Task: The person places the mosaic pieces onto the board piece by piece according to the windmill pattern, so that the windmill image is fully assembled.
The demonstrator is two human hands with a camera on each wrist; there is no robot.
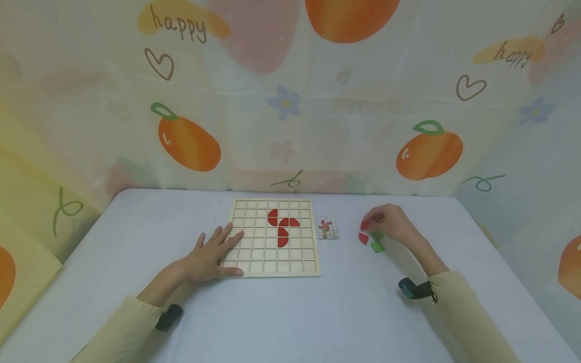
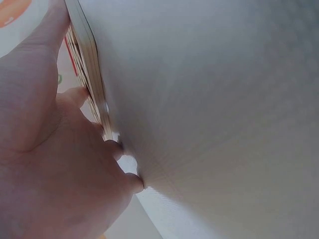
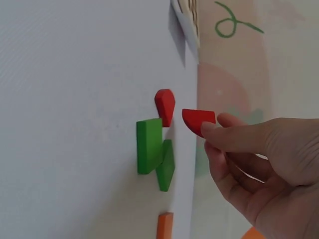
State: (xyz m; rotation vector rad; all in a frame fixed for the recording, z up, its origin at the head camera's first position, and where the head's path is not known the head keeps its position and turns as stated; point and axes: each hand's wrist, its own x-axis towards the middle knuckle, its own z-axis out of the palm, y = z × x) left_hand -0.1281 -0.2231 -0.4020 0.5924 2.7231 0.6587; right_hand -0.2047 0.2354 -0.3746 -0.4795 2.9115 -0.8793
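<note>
A pale wooden grid board (image 1: 256, 256) lies on the white table. My left hand (image 1: 204, 259) rests with spread fingers on its left edge; in the left wrist view the thumb (image 2: 42, 35) and a finger reach the board's rim. Several red quarter-circle pieces (image 1: 283, 237) sit in the grid near the middle. Out to the right, my right hand (image 1: 394, 222) pinches one red quarter-circle piece (image 3: 198, 119) between thumb and fingers, raised off the table. Below it lie another red quarter-circle piece (image 1: 363, 239), a green square (image 1: 377, 247) and a second green piece (image 3: 167, 167).
A small picture card (image 1: 333, 231) with a red and green flower on a grid lies against the board's right side. An orange piece (image 3: 165, 226) shows near the green ones in the right wrist view. A patterned cloth (image 1: 317, 126) hangs behind the table.
</note>
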